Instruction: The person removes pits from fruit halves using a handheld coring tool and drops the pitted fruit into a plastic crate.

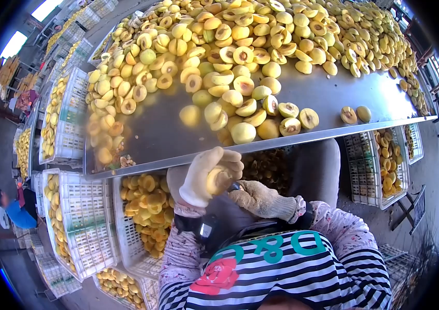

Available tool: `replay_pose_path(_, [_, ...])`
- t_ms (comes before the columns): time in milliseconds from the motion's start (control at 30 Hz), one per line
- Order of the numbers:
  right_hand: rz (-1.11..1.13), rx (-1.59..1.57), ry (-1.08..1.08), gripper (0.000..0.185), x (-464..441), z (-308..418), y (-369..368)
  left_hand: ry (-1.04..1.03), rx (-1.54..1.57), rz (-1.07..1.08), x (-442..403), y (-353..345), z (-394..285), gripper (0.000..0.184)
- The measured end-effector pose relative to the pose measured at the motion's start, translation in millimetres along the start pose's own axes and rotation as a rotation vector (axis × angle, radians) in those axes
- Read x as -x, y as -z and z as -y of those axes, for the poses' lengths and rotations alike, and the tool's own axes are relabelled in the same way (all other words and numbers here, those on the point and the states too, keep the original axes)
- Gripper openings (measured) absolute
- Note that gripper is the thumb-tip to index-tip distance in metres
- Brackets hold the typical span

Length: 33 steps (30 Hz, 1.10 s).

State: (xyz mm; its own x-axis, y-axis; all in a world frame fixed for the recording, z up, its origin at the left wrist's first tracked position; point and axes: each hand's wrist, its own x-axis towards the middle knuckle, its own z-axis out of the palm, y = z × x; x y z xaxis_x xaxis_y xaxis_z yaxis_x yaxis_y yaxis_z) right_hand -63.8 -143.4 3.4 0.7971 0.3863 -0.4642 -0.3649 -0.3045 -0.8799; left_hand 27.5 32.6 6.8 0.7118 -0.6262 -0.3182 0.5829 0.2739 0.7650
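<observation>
My left hand (210, 174), in a pale glove, is closed around a yellow peach half (218, 181) just below the table's front edge. My right hand (262, 199), in a knitted glove, is closed on a small dark-handled tool (235, 186). Its tip meets the peach half or lies right beside it, and the glove hides most of the tool. Above both hands, loose cut peaches (244, 133) lie on the metal table (162, 129), several with brown pits showing.
A large heap of peach halves (261, 31) covers the table's far side. White crates of peaches stand at the left (88, 222) and right (356, 165). One crate of halves (150, 212) sits close by my left arm. A person in blue (22, 212) is at far left.
</observation>
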Motion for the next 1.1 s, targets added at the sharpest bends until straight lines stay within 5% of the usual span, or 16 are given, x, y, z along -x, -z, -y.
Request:
replay_pose_path(100, [0.076, -0.221, 0.085, 0.044, 1, -2, 7, 0.134, 0.129, 0.004, -13, -11, -11, 0.044])
replay_pose_path(200, [0.186, -0.552, -0.049, 0.042, 3, -3, 17, -0.415, 0.048, -0.421, -13, -46, 9, 0.04])
replay_pose_path(300, [0.272, -0.741, -0.076, 0.042, 6, -8, 17, -0.698, -0.126, -0.541, -6, -61, 46, 0.036])
replay_pose_path(367, [0.315, -0.753, -0.07, 0.042, 6, -12, 13, -0.556, -0.081, -0.635, -2, -63, 48, 0.037])
replay_pose_path(500, [0.138, -0.503, 0.092, 0.038, 11, -5, 10, -0.36, -0.061, -0.389, -1, -55, 19, 0.036])
replay_pose_path(533, [-0.016, -0.375, 0.333, 0.037, 0, -17, 2, -0.306, -0.062, -0.308, -2, -52, 14, 0.036])
replay_pose_path(733, [0.261, -0.53, -0.016, 0.041, 9, -18, 11, -0.183, -0.177, 0.019, -11, -38, 4, 0.035])
replay_pose_path(833, [0.123, -0.49, 0.074, 0.046, 11, -13, 0, -0.224, -0.145, 0.075, -13, -33, 5, 0.037])
replay_pose_path(1100, [0.676, -1.134, -0.095, 0.055, -1, -20, -5, -0.146, 0.101, 0.324, -12, -4, 8, 0.044])
